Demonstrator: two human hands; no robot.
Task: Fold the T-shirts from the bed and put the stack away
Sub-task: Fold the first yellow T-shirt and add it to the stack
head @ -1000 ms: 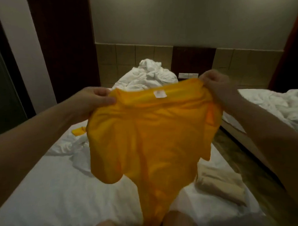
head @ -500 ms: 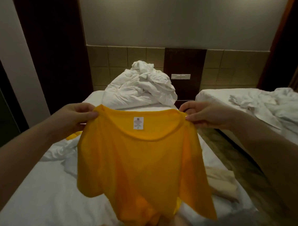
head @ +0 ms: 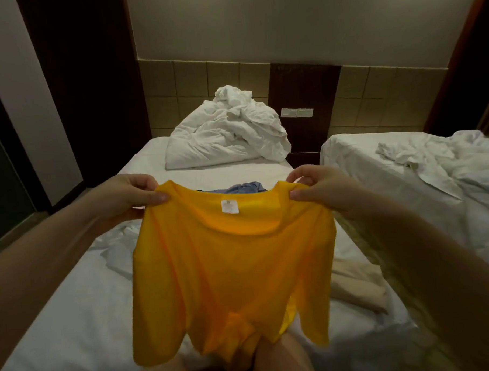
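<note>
A yellow T-shirt (head: 230, 275) hangs in the air above the white bed (head: 75, 319), its white neck label facing me. My left hand (head: 129, 196) pinches its left shoulder and my right hand (head: 319, 190) pinches its right shoulder. The hem drops to my knees at the bottom edge. A blue garment (head: 238, 188) lies on the bed just behind the collar, mostly hidden. A folded beige T-shirt (head: 360, 287) rests on the bed's right side. A crumpled white garment (head: 114, 252) lies at the left, under my forearm.
A heap of white bedding (head: 230, 135) sits at the head of the bed. A second bed (head: 422, 183) with rumpled sheets stands to the right across a narrow floor gap. A dark wall panel with switches (head: 296, 112) is between the beds.
The view has tilted down. My hands have lowered the yellow T-shirt and spread its shoulders level; the blue garment now shows behind the collar.
</note>
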